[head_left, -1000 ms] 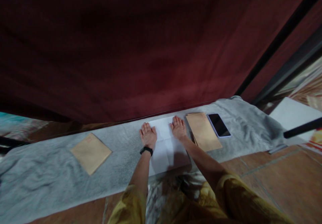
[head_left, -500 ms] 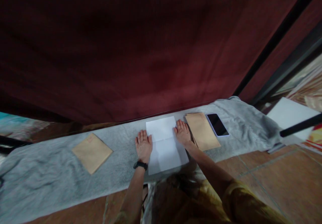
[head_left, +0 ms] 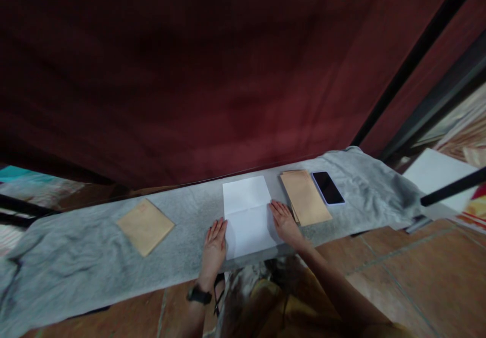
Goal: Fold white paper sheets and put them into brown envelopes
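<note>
A white sheet of paper [head_left: 248, 226] with a crease across its middle lies on a grey cloth. At its left edge rests my left hand [head_left: 215, 242], flat with the fingers stretched out and nothing held. My right hand [head_left: 284, 223] lies open along the right edge, its fingertips touching the paper. Just right of that hand is a small stack of brown envelopes [head_left: 307, 198]. Farther left, a single brown envelope [head_left: 146, 226] sits turned at an angle on the cloth.
A phone [head_left: 328, 187] with a dark screen lies beside the envelope stack. The grey cloth [head_left: 190, 257] covers a long narrow surface. Behind it hangs a dark red curtain [head_left: 243, 100]. Tiled floor [head_left: 410, 272] shows in front, and black bars stand at both ends.
Both hands have slid down along the paper's side edges towards my body, fingers still flat. The paper, envelopes and phone lie where they were; the view has shifted slightly.
</note>
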The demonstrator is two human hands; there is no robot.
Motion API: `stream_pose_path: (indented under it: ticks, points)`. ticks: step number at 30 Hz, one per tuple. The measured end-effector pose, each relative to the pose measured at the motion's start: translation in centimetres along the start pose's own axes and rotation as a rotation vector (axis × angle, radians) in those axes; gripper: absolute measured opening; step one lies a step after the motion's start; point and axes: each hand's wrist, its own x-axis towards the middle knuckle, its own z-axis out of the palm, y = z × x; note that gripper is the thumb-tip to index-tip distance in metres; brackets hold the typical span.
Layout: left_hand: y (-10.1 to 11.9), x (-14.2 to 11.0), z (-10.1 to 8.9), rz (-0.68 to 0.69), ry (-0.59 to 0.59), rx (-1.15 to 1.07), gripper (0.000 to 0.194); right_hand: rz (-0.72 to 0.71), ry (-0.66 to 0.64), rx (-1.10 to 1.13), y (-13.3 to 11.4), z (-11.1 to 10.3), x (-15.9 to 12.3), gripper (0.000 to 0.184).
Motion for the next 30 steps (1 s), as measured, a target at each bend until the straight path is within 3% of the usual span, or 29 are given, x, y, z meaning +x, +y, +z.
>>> stream_pose_path:
  ticks: [9, 17, 19, 24, 30]
  points:
    - [2.7, -3.6, -1.1, 0.036, -0.023, -0.086, 0.053, -0.032, -0.085, 0.023, -1.6, -1.6, -4.7, 0.055]
    - [2.7, -3.3, -3.1, 0.076, -0.177, -0.225, 0.066, -0.048, -0.067, 0.071, -1.8, -2.1, -5.9, 0.051]
    - [2.8, -3.0, -2.9, 0.067, -0.159, -0.262, 0.063, -0.039, -0.049, 0.110, -1.7, -2.1, -5.7, 0.052]
    - [4.0, -2.4, -2.8, 0.013, -0.007, -0.435, 0.027, 0.055, -0.016, 0.340, -0.6, -2.6, -5.4, 0.057]
    - [5.9, -2.2, -5.7, -0.160, -0.001, -0.700, 0.035, 0.200, 0.037, 0.608, 0.5, -3.9, -5.7, 0.063]
